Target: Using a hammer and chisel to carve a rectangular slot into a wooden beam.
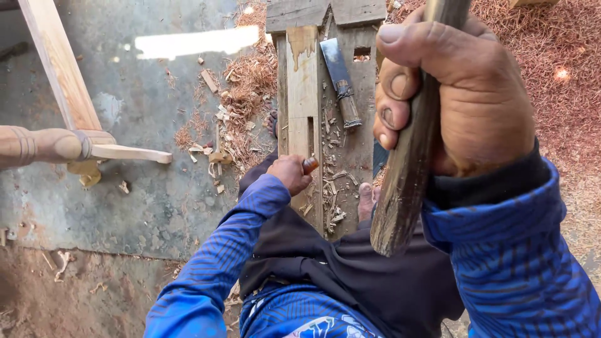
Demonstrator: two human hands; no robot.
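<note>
My right hand [451, 94] is raised close to the camera, clenched around a thick dark wooden mallet stick [407, 169] that points down. Lower down, my left hand [289, 172] grips a chisel by its reddish-brown handle [310, 164] and holds it against a pale upright plank [303, 94]. The plank lies on a grey wooden work block [357, 138] and has a narrow slot cut in it just above the chisel. A second chisel with a wide blade [340, 78] rests on the block beside the plank. My bare foot [365, 200] presses on the block.
Wood chips and shavings [241, 94] litter the grey slab floor [144, 188]. A turned wooden leg with a rail [56, 144] juts in at the left. Reddish sawdust [551, 69] covers the ground to the right.
</note>
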